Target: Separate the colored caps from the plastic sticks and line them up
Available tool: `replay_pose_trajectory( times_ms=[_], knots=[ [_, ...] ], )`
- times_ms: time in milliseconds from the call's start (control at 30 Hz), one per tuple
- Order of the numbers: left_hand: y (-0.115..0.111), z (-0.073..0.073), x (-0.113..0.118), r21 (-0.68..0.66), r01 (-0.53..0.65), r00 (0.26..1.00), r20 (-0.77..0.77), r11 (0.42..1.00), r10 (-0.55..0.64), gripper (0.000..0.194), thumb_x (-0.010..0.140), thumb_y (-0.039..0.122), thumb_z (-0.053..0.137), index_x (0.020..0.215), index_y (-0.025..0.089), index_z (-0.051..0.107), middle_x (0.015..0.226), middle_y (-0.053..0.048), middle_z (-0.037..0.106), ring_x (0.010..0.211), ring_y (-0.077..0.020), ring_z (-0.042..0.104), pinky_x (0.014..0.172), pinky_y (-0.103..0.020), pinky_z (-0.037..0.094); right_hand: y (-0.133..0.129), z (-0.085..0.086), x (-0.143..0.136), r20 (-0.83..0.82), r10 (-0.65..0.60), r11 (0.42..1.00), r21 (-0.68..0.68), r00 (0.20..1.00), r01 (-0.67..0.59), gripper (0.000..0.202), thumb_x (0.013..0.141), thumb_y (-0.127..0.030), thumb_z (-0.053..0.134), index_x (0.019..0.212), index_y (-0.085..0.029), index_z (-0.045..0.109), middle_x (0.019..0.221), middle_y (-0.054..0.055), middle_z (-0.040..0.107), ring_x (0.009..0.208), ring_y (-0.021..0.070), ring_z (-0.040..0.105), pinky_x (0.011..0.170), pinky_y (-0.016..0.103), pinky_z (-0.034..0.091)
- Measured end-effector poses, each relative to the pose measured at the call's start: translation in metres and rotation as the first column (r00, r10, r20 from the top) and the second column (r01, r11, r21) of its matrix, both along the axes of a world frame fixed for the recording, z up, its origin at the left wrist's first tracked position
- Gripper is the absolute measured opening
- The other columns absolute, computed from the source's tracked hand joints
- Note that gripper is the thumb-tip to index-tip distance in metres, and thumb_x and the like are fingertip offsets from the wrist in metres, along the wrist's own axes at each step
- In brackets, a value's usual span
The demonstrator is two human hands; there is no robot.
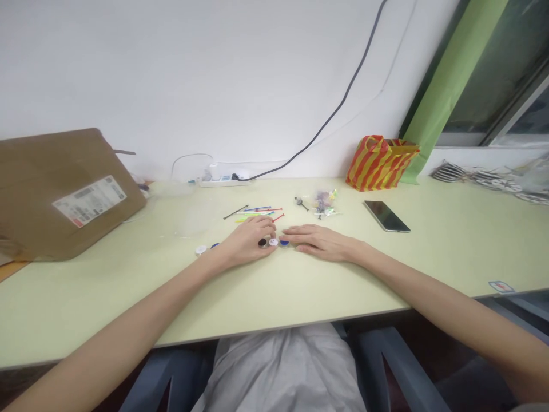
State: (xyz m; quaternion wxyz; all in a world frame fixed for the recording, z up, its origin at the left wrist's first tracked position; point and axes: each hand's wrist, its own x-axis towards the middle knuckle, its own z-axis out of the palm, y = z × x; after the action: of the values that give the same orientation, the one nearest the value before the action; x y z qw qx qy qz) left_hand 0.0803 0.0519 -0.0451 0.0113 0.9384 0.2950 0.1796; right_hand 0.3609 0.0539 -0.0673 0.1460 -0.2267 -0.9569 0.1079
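My left hand (pixel 249 241) rests on the table with its fingers curled round a small white round cap (pixel 273 242), thumb in front and fingertips behind. A black round cap (pixel 262 243) sits between that thumb and fingers too. My right hand (pixel 317 240) lies palm down, fingers stretched out to the left, its fingertips at a blue round cap (pixel 284 243). The three caps stand side by side in a row. Behind my left wrist are another white cap (pixel 201 250) and a partly hidden blue cap (pixel 215 245). Just beyond my hands lies a bunch of thin coloured sticks (pixel 257 210).
A clear bag of small parts (pixel 325 201) and a dark stick with a grey piece (pixel 300 201) lie further back. Around them are a phone (pixel 386 216), a striped bag (pixel 380 164), a cardboard box (pixel 64 194) and a power strip (pixel 223 180) with a black cable.
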Motion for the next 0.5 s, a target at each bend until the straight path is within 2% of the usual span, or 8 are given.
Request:
replay_pose_trajectory(
  times_ms=[233, 333, 400, 467, 500],
  knots=[
    [-0.002, -0.001, -0.002, -0.015, -0.013, 1.0, 0.022, 1.0, 0.013, 0.017, 0.096, 0.035, 0.056, 0.097, 0.023, 0.068, 0.104, -0.006, 0.069, 0.105, -0.0252, 0.062, 0.098, -0.042, 0.048, -0.006, 0.007, 0.0, -0.034, -0.022, 1.0, -0.006, 0.999, 0.022, 0.054, 0.107, -0.042, 0.042, 0.16, -0.03, 0.038, 0.154, 0.007, 0.053, 0.141, 0.0246, 0.05, 0.119, 0.044, 0.037],
    [0.0, -0.002, -0.005, -0.015, -0.017, 1.0, -0.01, 1.0, 0.017, 0.021, 0.097, 0.04, 0.058, 0.102, 0.023, 0.069, 0.108, -0.006, 0.069, 0.109, -0.0265, 0.062, 0.099, -0.043, 0.047, 0.0, 0.012, 0.005, -0.078, -0.148, 0.989, -0.001, 0.986, 0.148, 0.053, 0.108, -0.042, 0.038, 0.159, -0.026, 0.036, 0.14, 0.01, 0.064, 0.126, 0.0263, 0.06, 0.107, 0.043, 0.044],
    [0.0, -0.002, -0.007, 0.0, -0.014, 1.0, -0.022, 1.0, 0.014, 0.027, 0.095, 0.047, 0.061, 0.107, 0.024, 0.07, 0.116, -0.007, 0.069, 0.118, -0.0288, 0.06, 0.105, -0.045, 0.045, 0.014, 0.014, 0.009, -0.099, -0.303, 0.947, 0.079, 0.948, 0.311, 0.047, 0.109, -0.035, 0.035, 0.152, -0.021, 0.047, 0.128, 0.012, 0.069, 0.114, 0.0269, 0.064, 0.097, 0.041, 0.046],
    [0.0, -0.001, -0.007, 0.009, -0.028, 1.0, -0.013, 1.0, 0.028, 0.036, 0.095, 0.054, 0.061, 0.116, 0.025, 0.069, 0.126, -0.008, 0.068, 0.129, -0.0313, 0.054, 0.111, -0.048, 0.041, 0.035, 0.016, 0.011, -0.081, -0.452, 0.861, 0.221, 0.889, 0.458, 0.041, 0.107, -0.026, 0.035, 0.139, -0.016, 0.059, 0.12, 0.015, 0.07, 0.106, 0.0277, 0.063, 0.09, 0.038, 0.045],
    [-0.001, 0.0, -0.007, 0.009, -0.042, 0.999, -0.004, 0.999, 0.042, 0.039, 0.097, 0.055, 0.058, 0.121, 0.026, 0.068, 0.131, -0.008, 0.066, 0.134, -0.0319, 0.051, 0.112, -0.049, 0.04, 0.048, 0.016, 0.011, -0.047, -0.501, 0.821, 0.289, 0.864, 0.491, 0.04, 0.105, -0.021, 0.037, 0.136, -0.015, 0.061, 0.117, 0.016, 0.07, 0.106, 0.0281, 0.062, 0.089, 0.038, 0.044]
  ],
)
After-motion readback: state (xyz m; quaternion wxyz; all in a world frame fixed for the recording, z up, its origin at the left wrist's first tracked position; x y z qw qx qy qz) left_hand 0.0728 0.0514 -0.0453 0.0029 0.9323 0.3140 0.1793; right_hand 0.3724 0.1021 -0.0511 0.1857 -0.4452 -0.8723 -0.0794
